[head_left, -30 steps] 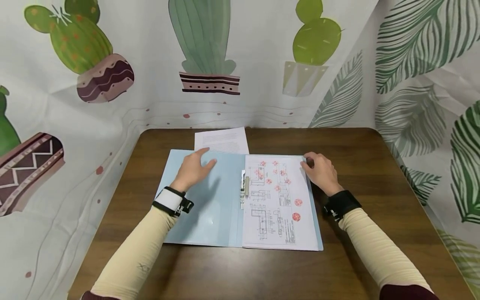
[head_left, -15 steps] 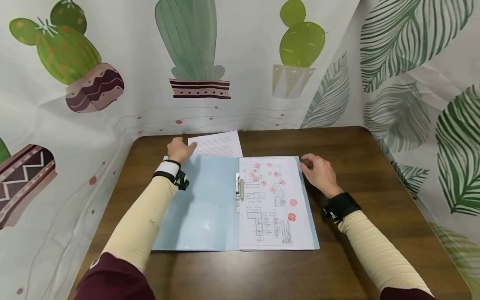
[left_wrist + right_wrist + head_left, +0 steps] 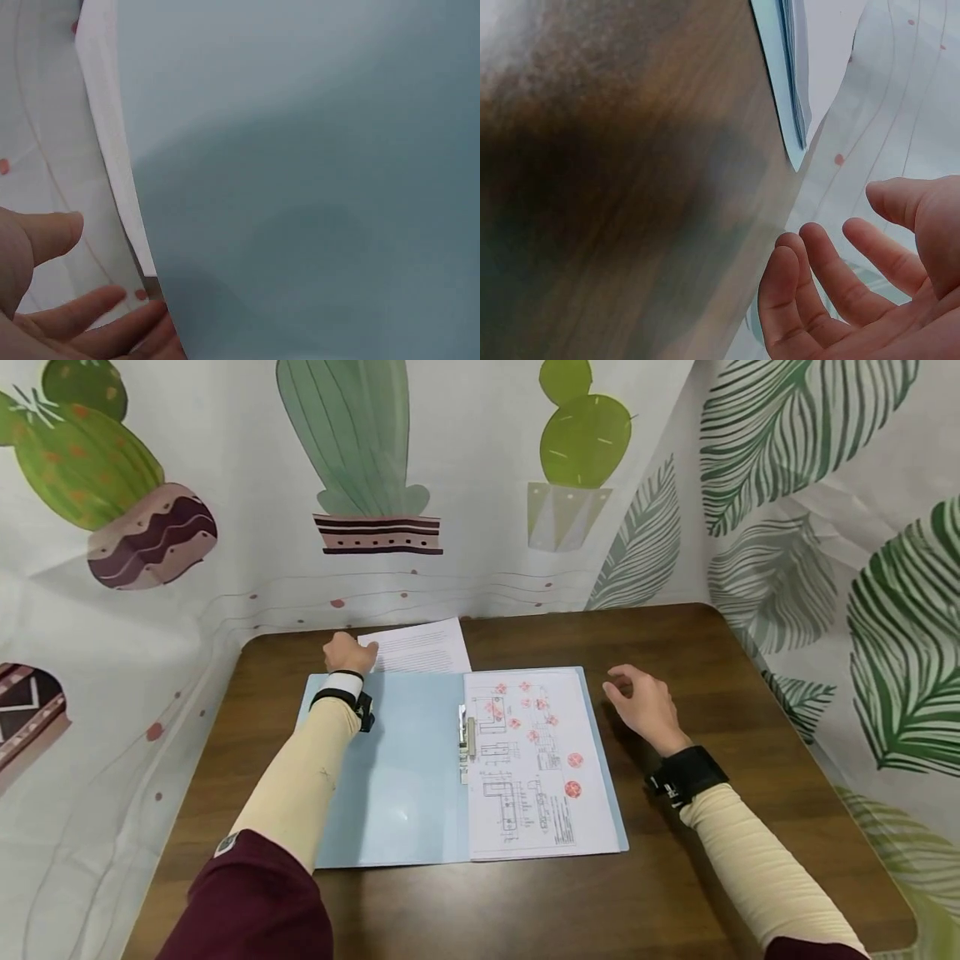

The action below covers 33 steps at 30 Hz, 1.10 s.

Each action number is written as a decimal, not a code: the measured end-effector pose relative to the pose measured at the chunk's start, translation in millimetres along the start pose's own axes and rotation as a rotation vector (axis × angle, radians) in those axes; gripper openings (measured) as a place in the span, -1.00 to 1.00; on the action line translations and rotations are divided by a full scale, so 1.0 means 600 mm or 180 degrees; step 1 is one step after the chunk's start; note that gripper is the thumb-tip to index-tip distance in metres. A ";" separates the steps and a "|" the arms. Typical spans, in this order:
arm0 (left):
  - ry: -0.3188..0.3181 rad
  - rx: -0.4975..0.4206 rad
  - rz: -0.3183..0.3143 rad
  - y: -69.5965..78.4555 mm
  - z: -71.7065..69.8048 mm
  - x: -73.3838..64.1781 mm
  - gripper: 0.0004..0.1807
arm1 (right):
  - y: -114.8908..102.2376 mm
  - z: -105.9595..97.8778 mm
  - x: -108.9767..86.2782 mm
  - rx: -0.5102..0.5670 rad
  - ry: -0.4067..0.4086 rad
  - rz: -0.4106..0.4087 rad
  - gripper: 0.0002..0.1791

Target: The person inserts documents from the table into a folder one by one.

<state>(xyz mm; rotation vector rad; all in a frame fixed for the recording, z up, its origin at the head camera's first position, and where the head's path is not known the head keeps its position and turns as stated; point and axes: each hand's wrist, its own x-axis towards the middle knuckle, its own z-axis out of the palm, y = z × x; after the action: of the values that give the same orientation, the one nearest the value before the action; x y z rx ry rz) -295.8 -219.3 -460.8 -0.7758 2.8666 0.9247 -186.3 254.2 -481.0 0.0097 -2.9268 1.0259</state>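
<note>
A light blue folder (image 3: pixel 412 793) lies spread flat on the table, its inner cover bare on the left. On its right side sits a sheet of technical drawings (image 3: pixel 525 835) with red stamps, beside a metal clip (image 3: pixel 467 735) at the spine. Sheets of printed white paper (image 3: pixel 423 647) stick out from behind the folder's back edge. My left hand (image 3: pixel 349 653) reaches over the folder's far left corner to the left edge of these sheets; in the left wrist view its thumb and fingers are spread apart. My right hand (image 3: pixel 645 703) hovers right of the folder, fingers loosely bent, holding nothing.
The brown wooden table (image 3: pixel 480 906) extends around the folder on all sides. Directly behind its back edge hangs a white cloth (image 3: pixel 480 485) printed with cacti and leaves. Each wrist wears a strapped black camera.
My left hand has moved back and left, from over the folder's cover to the loose white sheets. My right hand has come away from the folder's right corner. The head view has shifted.
</note>
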 end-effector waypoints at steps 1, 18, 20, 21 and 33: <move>-0.0035 0.0089 -0.0001 0.002 0.005 0.001 -0.48 | 0.001 0.000 -0.001 0.0008 -0.0003 0.0004 -0.59; -0.0172 0.0824 -0.0262 0.035 0.071 0.011 0.00 | 0.024 0.000 -0.016 0.0068 0.0092 -0.0033 -0.61; -0.0179 0.0829 -0.0220 0.036 0.072 0.011 -0.01 | 0.026 -0.001 -0.017 0.0065 0.0102 -0.0039 -0.61; -0.0182 0.0798 -0.0201 0.037 0.073 0.011 -0.02 | 0.028 -0.001 -0.017 0.0060 0.0101 -0.0029 -0.61; 0.0118 0.0210 -0.0233 0.028 0.068 0.008 -0.01 | 0.038 -0.002 -0.024 0.0054 0.0077 0.0052 -0.61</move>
<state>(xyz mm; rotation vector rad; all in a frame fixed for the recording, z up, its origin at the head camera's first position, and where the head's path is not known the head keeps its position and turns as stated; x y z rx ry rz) -312.8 -187.0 -486.3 -0.8941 2.8618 0.8116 -172.1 272.8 -494.7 -0.0261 -2.9013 1.0457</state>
